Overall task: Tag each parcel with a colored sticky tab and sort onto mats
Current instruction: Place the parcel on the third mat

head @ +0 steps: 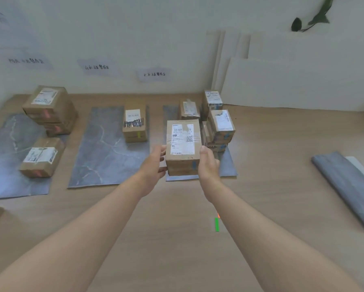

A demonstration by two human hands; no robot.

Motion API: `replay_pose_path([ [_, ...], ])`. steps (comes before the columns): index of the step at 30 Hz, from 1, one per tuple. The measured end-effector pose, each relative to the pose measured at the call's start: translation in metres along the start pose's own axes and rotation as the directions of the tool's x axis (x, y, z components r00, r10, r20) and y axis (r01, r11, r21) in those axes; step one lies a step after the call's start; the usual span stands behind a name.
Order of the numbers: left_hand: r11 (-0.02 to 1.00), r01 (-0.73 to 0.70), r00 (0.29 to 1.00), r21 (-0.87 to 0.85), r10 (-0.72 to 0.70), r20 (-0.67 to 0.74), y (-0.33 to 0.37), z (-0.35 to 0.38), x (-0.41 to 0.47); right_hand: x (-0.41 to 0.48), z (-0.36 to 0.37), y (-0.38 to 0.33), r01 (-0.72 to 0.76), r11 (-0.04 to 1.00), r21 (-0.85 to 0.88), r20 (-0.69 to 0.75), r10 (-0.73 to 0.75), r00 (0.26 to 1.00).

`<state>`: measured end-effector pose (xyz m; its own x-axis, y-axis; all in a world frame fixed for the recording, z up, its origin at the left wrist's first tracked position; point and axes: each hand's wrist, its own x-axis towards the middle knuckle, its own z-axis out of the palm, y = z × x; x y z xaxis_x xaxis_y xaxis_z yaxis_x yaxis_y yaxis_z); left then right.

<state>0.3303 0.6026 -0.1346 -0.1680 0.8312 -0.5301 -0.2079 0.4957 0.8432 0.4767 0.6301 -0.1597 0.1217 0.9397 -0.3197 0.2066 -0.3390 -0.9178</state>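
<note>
A brown cardboard parcel (183, 146) with a white shipping label and a blue tab on its front face is held between my left hand (155, 163) and my right hand (208, 163), over the front of the right grey mat (229, 167). Several blue-tabbed parcels (221, 127) are stacked at the back of that mat. The middle mat (105, 152) carries one parcel (134, 125) with a green tab. The left mat (6, 157) bears a stack of red-tabbed parcels (50, 110) and a single one (41, 158).
A strip of sticky tabs, green with orange behind (216, 223), lies on the wooden floor by my right forearm. A folded grey mat (349, 188) lies at the right. White boards (292, 81) lean on the wall. Paper labels (153, 74) hang above each mat.
</note>
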Motion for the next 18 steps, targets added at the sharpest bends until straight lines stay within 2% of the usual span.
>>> replay_pose_path([
  [4,0.999,0.030,0.999,-0.031,-0.029,0.026,-0.010,0.005,0.031,0.031,0.005,0.018,-0.070,0.997,0.017,0.020,0.070,0.997],
  [8,0.997,0.062,0.998,-0.042,-0.063,-0.008,-0.024,0.015,0.062,0.064,0.009,0.038,-0.103,0.995,-0.005,0.081,0.103,0.991],
  [16,0.989,0.139,0.990,0.040,-0.139,-0.007,-0.049,0.030,0.135,0.124,0.020,0.079,-0.169,0.985,0.034,0.087,0.165,0.982],
  [18,0.986,0.164,0.986,0.013,-0.164,-0.017,-0.054,0.033,0.148,0.133,0.019,0.084,-0.172,0.983,0.067,0.085,0.167,0.982],
])
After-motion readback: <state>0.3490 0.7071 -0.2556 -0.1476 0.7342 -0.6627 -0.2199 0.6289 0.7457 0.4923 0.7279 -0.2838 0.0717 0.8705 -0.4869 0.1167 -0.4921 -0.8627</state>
